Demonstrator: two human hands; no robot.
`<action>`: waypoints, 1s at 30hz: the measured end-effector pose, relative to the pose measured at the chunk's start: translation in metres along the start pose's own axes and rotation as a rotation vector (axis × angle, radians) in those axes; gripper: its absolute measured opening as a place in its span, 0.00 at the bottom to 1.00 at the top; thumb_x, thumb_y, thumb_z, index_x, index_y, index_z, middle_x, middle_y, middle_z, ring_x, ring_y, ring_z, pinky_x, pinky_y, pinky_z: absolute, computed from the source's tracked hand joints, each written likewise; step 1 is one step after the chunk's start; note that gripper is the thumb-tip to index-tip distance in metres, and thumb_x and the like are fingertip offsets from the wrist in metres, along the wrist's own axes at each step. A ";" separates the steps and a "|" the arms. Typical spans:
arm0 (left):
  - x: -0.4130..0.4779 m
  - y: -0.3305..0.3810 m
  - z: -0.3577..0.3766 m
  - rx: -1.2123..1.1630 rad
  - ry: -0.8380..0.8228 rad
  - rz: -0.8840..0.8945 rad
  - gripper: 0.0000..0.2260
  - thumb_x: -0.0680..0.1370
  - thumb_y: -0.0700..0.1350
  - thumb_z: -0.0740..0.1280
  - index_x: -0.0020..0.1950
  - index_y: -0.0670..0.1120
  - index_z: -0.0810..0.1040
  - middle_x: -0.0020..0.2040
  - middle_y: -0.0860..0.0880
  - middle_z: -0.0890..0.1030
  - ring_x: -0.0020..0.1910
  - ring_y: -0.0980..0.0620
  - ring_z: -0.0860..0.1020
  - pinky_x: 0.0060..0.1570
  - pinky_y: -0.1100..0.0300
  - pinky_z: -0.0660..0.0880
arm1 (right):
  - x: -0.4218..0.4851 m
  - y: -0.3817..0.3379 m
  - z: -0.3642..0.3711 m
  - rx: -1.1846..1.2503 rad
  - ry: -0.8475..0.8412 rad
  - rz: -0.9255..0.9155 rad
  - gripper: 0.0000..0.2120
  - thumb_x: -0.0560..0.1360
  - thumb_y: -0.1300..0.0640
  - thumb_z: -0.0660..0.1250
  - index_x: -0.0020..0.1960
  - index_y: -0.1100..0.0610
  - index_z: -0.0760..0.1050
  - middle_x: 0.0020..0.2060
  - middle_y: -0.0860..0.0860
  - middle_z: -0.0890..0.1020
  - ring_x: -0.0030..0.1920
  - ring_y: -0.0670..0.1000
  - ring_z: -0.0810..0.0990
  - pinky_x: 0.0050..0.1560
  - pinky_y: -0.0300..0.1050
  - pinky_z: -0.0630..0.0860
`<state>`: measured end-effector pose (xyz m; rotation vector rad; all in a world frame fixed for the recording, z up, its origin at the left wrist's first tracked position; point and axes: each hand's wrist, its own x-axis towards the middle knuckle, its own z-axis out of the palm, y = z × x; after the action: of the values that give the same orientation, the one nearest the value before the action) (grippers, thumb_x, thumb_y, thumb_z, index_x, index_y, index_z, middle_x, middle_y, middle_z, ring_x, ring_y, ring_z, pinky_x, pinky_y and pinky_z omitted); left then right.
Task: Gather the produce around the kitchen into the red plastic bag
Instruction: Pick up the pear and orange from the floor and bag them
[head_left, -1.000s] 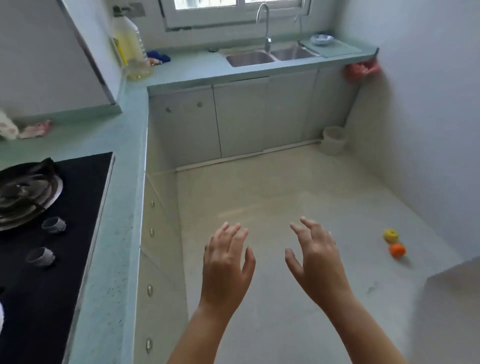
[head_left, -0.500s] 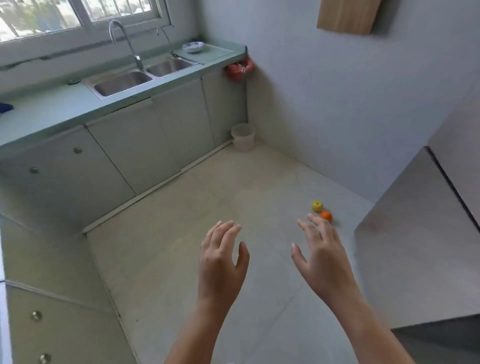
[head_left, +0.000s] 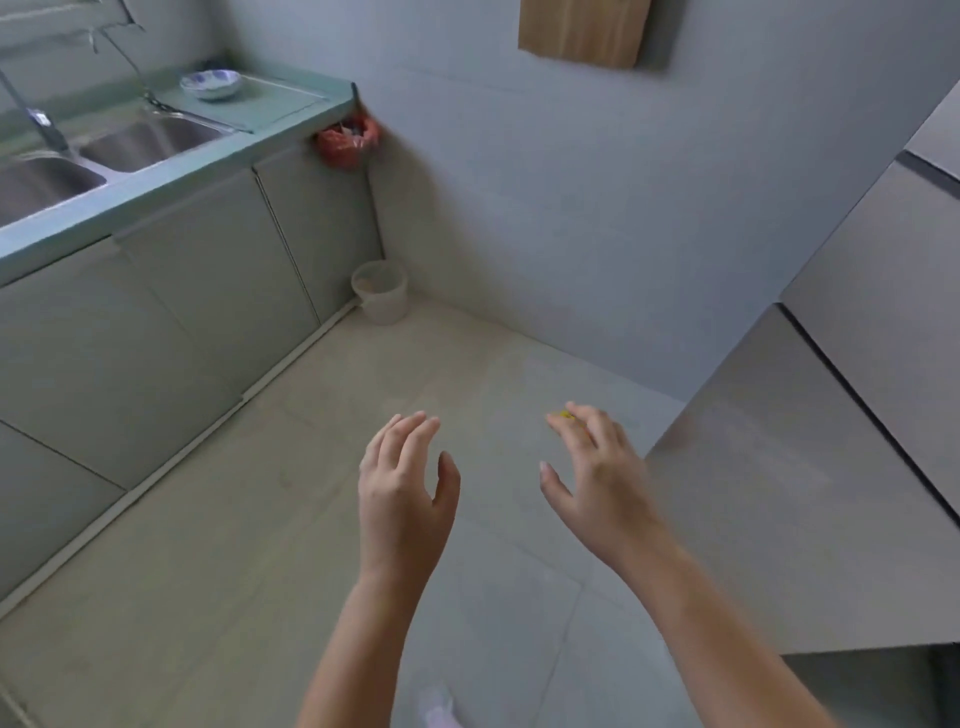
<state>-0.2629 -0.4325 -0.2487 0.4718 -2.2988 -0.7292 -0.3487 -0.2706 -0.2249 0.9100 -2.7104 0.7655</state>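
Left hand (head_left: 405, 488) and right hand (head_left: 597, 467) hang empty over the floor (head_left: 260, 571) (fingers loosely spread).

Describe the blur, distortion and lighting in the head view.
Head view: motion blur smears the tap and red plastic bag; wide-angle distortion tilts the green countertop and walls; light is soft and dim, without glare; both open hands, left and right, stay fairly sharp.

Bag (head_left: 347, 140) at counter (head_left: 171, 171) end — bucket (head_left: 380, 299) below (floor corner).
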 end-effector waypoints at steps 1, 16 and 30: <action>0.014 -0.007 0.002 -0.010 -0.011 -0.001 0.16 0.73 0.45 0.59 0.56 0.39 0.77 0.55 0.42 0.79 0.59 0.43 0.73 0.59 0.53 0.68 | 0.014 -0.007 0.004 0.012 0.009 0.011 0.24 0.69 0.49 0.56 0.57 0.64 0.74 0.54 0.63 0.76 0.53 0.63 0.76 0.53 0.54 0.73; 0.147 -0.032 0.136 -0.091 -0.309 0.194 0.15 0.73 0.46 0.59 0.55 0.41 0.77 0.54 0.44 0.80 0.59 0.46 0.71 0.59 0.54 0.69 | 0.142 0.082 0.047 0.067 0.104 0.305 0.17 0.69 0.59 0.67 0.56 0.64 0.75 0.55 0.62 0.75 0.55 0.62 0.75 0.55 0.56 0.74; 0.337 0.040 0.332 -0.092 -0.489 0.271 0.17 0.73 0.47 0.57 0.57 0.42 0.77 0.55 0.45 0.79 0.58 0.45 0.73 0.58 0.54 0.67 | 0.317 0.263 0.032 0.036 0.246 0.412 0.17 0.67 0.57 0.65 0.52 0.65 0.76 0.52 0.61 0.78 0.53 0.60 0.76 0.54 0.46 0.70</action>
<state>-0.7371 -0.4493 -0.2642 -0.0761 -2.6886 -0.8795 -0.7604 -0.2706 -0.2589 0.2355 -2.6921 0.9310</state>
